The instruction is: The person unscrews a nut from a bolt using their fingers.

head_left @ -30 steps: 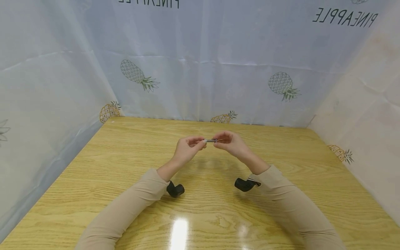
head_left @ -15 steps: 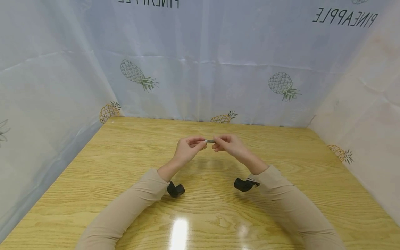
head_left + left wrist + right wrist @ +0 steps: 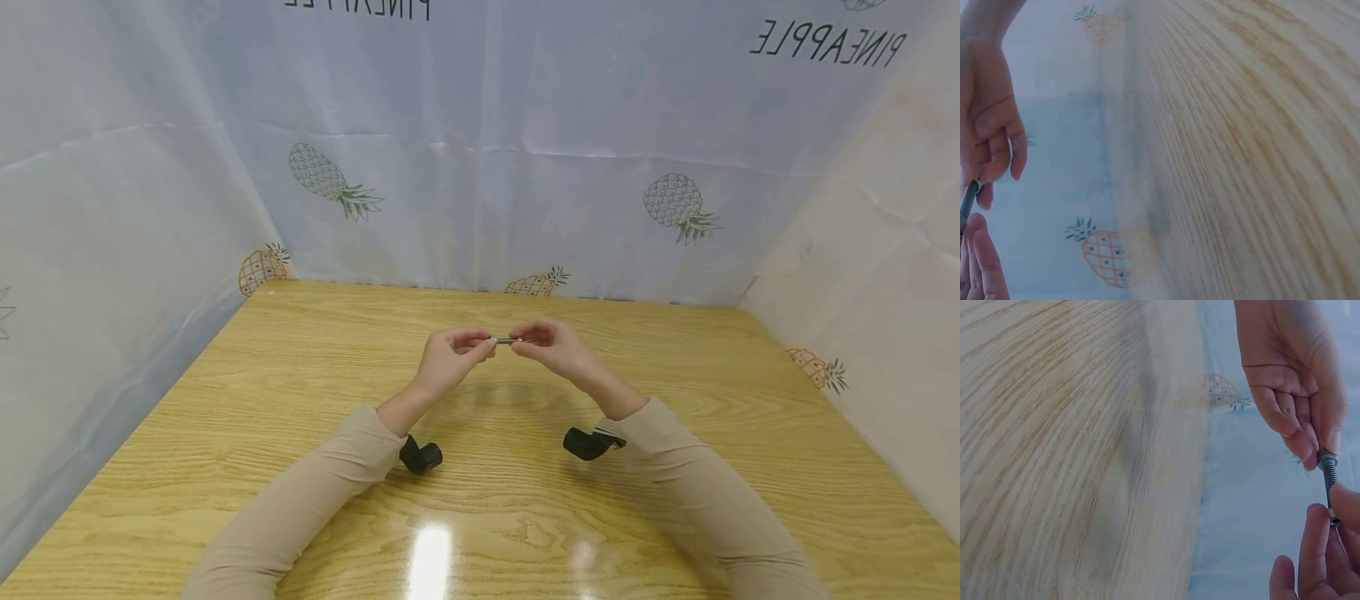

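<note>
A metal bolt [image 3: 505, 340] lies level between both hands, held up over the table. My left hand [image 3: 448, 357] pinches its head end, where a washer [image 3: 1329, 460] sits under the thumb in the right wrist view. At the other end, my right hand [image 3: 558, 348] has thumb and forefinger around a small nut [image 3: 1334, 517] on the thread [image 3: 1329, 481]. A thin bright line runs from that end along the right fingers [image 3: 1316, 550]. The left wrist view catches only part of the bolt [image 3: 969, 199] at its left edge, between the hands.
Beneath the hands is a wood-grain table [image 3: 300, 375], with glare near its front. Pale curtains [image 3: 480, 192] printed with pineapples stand behind it and on both sides. Black camera mounts [image 3: 588, 443] hang under the wrists.
The right thumb and fingers have rolled at the bolt's end: thumb raised half a second ago, lowered again now, as one second ago. The left hand has stayed still.
</note>
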Demonstrator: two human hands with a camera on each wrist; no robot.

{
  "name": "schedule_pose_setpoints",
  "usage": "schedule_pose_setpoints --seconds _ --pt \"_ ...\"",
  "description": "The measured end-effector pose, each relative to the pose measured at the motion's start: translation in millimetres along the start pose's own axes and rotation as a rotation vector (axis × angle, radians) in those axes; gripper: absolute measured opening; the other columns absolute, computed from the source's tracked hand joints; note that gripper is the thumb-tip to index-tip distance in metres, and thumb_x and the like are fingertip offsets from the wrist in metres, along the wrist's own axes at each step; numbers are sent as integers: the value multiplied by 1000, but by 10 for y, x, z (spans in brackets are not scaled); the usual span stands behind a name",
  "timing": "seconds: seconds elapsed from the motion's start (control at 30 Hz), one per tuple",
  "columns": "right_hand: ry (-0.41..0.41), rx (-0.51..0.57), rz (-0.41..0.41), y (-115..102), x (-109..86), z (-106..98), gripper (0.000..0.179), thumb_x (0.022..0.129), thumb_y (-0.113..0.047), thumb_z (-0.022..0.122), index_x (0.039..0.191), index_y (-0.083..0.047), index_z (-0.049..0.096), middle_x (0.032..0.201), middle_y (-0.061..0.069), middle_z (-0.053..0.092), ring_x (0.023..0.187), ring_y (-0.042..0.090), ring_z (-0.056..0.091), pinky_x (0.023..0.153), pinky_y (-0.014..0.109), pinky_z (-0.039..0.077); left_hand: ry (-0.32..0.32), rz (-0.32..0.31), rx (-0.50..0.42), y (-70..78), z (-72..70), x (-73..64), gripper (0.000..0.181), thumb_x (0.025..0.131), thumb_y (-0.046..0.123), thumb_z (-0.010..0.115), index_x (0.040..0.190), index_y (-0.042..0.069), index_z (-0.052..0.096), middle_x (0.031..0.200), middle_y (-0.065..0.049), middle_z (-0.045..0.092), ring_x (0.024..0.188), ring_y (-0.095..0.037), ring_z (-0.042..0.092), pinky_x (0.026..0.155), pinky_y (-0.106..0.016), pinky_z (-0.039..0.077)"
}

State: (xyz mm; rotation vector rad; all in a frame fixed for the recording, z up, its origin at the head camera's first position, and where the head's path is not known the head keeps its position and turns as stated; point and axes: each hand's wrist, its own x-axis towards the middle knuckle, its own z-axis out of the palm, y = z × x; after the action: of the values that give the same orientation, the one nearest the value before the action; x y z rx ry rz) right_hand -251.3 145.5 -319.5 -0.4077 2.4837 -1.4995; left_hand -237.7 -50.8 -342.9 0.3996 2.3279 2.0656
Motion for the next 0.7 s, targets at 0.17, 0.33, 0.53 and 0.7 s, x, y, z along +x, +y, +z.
schedule_pose_setpoints --seconds 0.17,0.33,0.53,0.7 --pt "1 -22 -14 1 -11 -9 32 91 -18 61 120 -4 58 122 17 58 110 29 58 98 49 45 -10 -4 23 176 -3 -105 25 89 9 61 109 -6 64 100 -25 68 76 -5 66 83 -36 55" --pt "7 -15 -4 -3 -9 -6 30 91 -17 61 118 -4 59 122 17 58 109 28 59 98 49 45 -16 -19 11 212 -10 -129 26 89 9 61 111 -6 64 100 -24 68 76 -3 65 80 -28 56" --pt "21 -2 6 -21 -13 4 28 90 -15 63 115 -4 60 122 15 58 109 27 60 99 50 45 -8 -37 12 239 -7 -128 26 89 9 62 110 -6 65 100 -24 69 75 -3 66 81 -29 56" --pt "26 2 3 -23 -13 9 27 89 -14 63 115 -5 60 123 14 58 108 27 60 98 50 45 -2 -49 21 204 -6 -97 26 88 9 62 110 -6 65 99 -24 69 77 -8 68 84 -33 55"
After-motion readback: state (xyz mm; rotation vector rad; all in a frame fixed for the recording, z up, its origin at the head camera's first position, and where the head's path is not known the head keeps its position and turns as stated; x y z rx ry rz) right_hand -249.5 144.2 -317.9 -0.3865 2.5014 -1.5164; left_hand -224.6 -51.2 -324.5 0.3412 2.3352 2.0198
